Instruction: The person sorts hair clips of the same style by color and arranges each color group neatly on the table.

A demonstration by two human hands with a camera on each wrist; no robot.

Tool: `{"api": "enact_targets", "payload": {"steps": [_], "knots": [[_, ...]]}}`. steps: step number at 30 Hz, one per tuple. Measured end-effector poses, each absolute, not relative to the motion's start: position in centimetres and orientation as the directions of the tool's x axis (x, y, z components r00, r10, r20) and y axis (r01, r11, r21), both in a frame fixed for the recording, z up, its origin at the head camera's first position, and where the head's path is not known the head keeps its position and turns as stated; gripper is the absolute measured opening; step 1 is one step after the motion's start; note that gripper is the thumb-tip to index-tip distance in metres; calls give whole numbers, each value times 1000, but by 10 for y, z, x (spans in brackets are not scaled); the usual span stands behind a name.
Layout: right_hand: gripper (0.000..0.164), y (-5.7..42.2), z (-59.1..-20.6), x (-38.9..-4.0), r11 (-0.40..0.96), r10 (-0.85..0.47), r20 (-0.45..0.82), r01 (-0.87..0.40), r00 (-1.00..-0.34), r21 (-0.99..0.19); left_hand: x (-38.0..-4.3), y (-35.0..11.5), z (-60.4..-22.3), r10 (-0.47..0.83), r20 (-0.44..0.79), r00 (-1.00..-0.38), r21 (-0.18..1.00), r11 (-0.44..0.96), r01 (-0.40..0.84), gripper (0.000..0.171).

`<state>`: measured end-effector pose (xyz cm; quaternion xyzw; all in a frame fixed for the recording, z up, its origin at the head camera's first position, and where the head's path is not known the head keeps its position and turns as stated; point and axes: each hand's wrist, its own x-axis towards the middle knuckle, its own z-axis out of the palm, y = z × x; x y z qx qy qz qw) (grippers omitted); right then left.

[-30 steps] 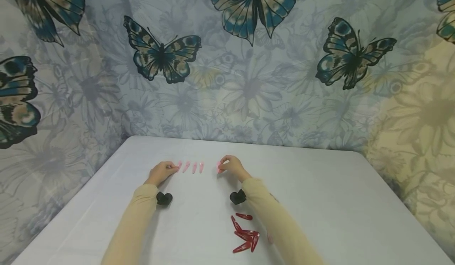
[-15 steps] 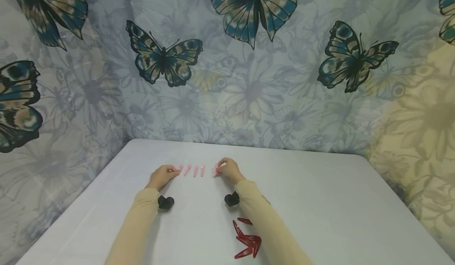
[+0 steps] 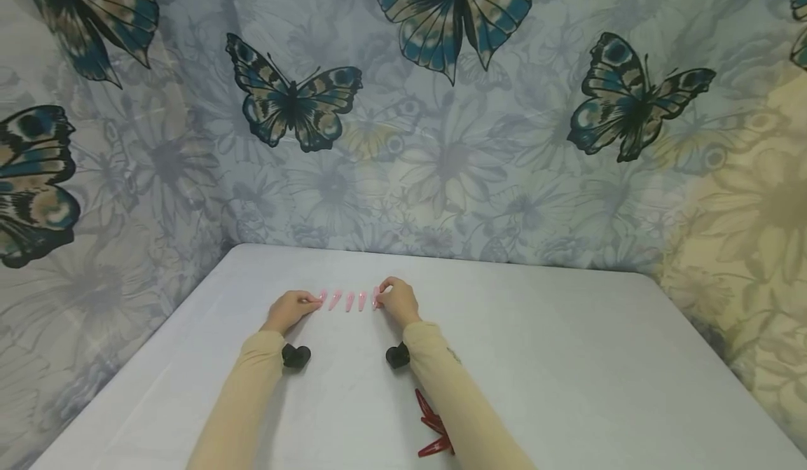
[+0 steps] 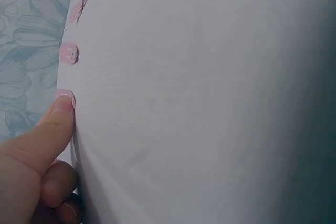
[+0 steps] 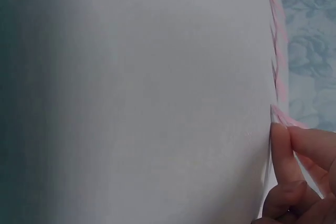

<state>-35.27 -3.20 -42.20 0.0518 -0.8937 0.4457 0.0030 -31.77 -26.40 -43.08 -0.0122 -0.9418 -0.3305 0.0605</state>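
Pink snap hair clips stand in a row across the far part of the white table (image 3: 536, 358). At the row's left end, my left hand (image 3: 292, 309) pinches the leftmost pink clip (image 3: 323, 294); in the left wrist view my thumb covers most of that clip (image 4: 65, 93). My right hand (image 3: 398, 303) pinches another pink clip (image 3: 375, 293) at the right end, close beside the row. In the right wrist view, this clip (image 5: 284, 117) sticks out past the thumb and fingertip. Between the hands lie three more pink clips (image 3: 349, 302), spaced apart and slightly slanted.
Several red hair clips (image 3: 433, 447) lie in a loose heap near the front, partly hidden by my right sleeve (image 3: 463, 393). Black wrist cameras (image 3: 296, 356) sit under both forearms. Behind the table hangs a butterfly-print cloth (image 3: 441, 176).
My right hand has moved left with its pink clip, bringing it up to the row's right end. The right sleeve now covers more of the red clips. My left hand stays at the leftmost clip.
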Motion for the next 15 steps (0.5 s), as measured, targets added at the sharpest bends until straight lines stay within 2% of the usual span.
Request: {"api": "enact_targets", "payload": {"steps": [15], "knots": [[8, -32, -423, -350, 668, -70, 64, -95, -995, -738, -319, -263, -433, -15, 130, -991, 617, 784, 70, 19]]}}
